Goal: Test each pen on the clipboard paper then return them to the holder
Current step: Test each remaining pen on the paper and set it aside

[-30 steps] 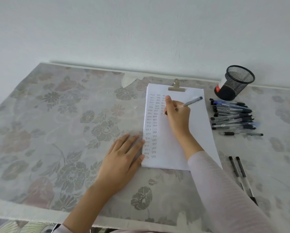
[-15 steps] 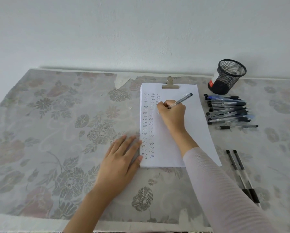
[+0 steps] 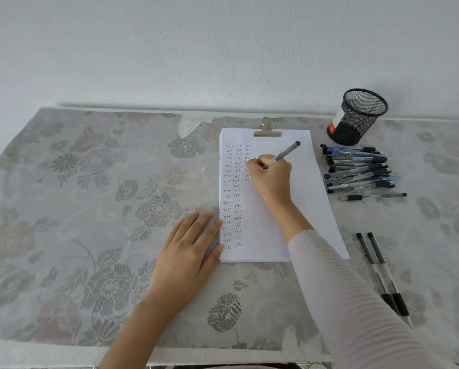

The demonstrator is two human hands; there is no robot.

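Observation:
White paper (image 3: 310, 193) lies clipped under a metal clip (image 3: 267, 131), with columns of small written marks down its left side. My right hand (image 3: 272, 179) is shut on a clear pen (image 3: 285, 153), its tip hidden under my fingers at the third column of marks. My left hand (image 3: 189, 253) lies flat with fingers spread, touching the paper's lower left edge. A black mesh holder (image 3: 357, 117) stands tilted at the back right, with nothing seen inside. A pile of several pens (image 3: 360, 170) lies right of the paper.
Two black-grip pens (image 3: 382, 272) lie side by side at the near right. One more pen (image 3: 373, 196) lies alone below the pile. A white and red item (image 3: 333, 126) sits behind the holder. The floral tablecloth (image 3: 90, 198) covers the table against a white wall.
My right hand has kept writing in the third column with small strokes, working slightly downward. The camera has tilted a little, shifting the scene. My left hand has stayed in place.

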